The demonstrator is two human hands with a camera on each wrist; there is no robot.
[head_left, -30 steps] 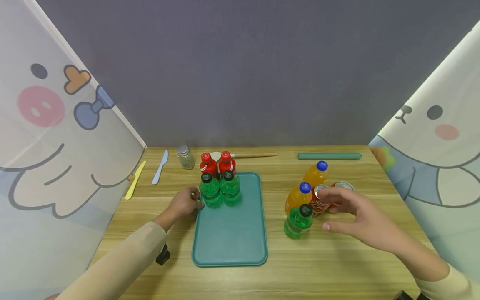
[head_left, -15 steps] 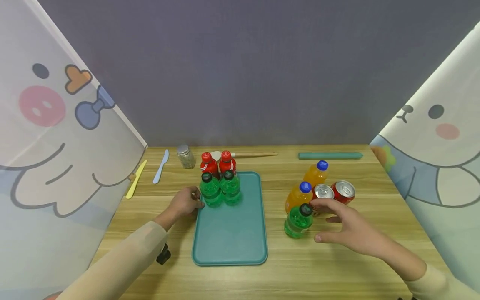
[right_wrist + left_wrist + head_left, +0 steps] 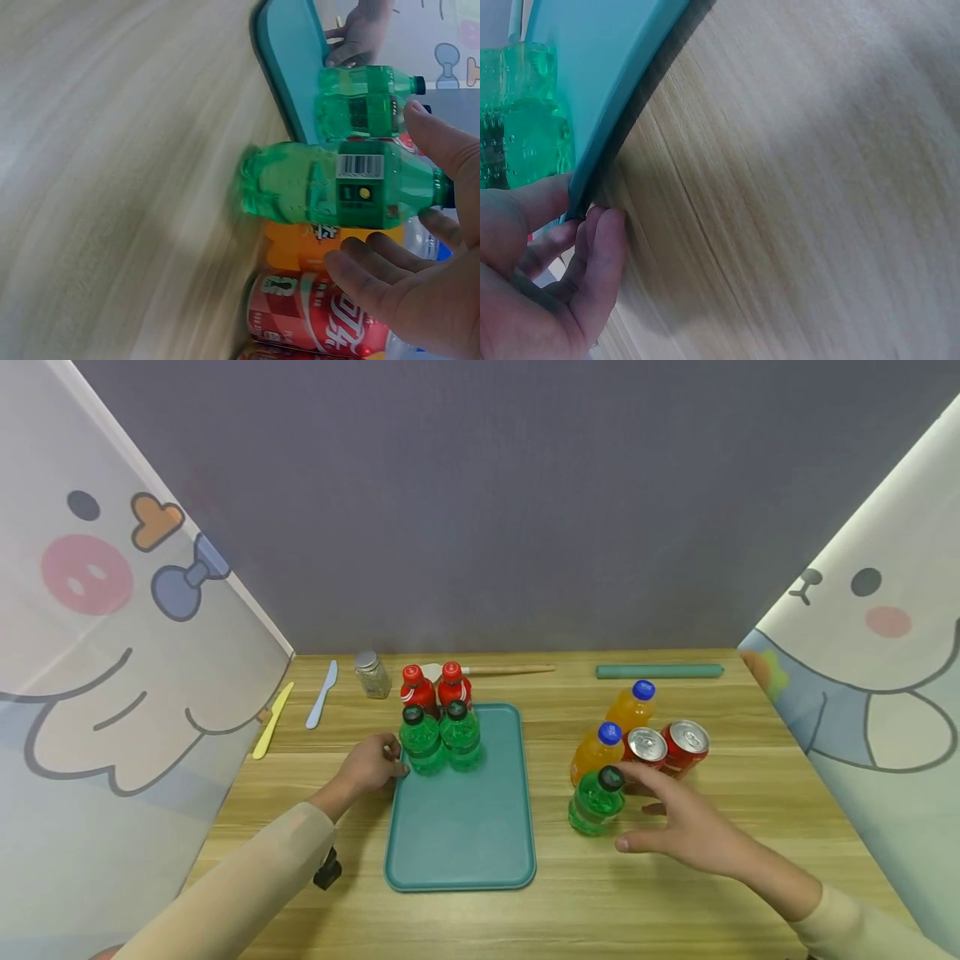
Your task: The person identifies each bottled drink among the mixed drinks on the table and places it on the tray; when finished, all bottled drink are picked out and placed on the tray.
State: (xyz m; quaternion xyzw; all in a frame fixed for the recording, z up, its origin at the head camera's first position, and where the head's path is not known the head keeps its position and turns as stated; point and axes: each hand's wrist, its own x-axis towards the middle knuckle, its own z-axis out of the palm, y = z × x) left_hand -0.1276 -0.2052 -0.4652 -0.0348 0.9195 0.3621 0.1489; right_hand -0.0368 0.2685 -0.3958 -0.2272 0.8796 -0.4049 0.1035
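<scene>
A teal tray (image 3: 461,835) lies mid-table with two green bottles (image 3: 441,739) and two red bottles (image 3: 435,687) at its far left corner. My left hand (image 3: 390,762) pinches the tray's left rim (image 3: 607,112), thumb above and fingers below. To the right stand a green bottle (image 3: 596,802), two orange bottles (image 3: 597,750), and two red cans (image 3: 667,745). My right hand (image 3: 637,806) is open just right of that green bottle (image 3: 337,184). Its thumb (image 3: 442,142) and fingers (image 3: 375,277) are spread on either side of the bottle, with a gap to it.
Along the far edge lie a yellow knife (image 3: 272,718), a blue knife (image 3: 321,693), a small glass jar (image 3: 371,673), a wooden spoon (image 3: 495,671) and a green rod (image 3: 660,672). Cartoon curtains close both sides. A small black object (image 3: 327,870) sits by my left sleeve.
My right hand has come down and back from above the cans to beside the loose green bottle. The left hand and the tray have not moved.
</scene>
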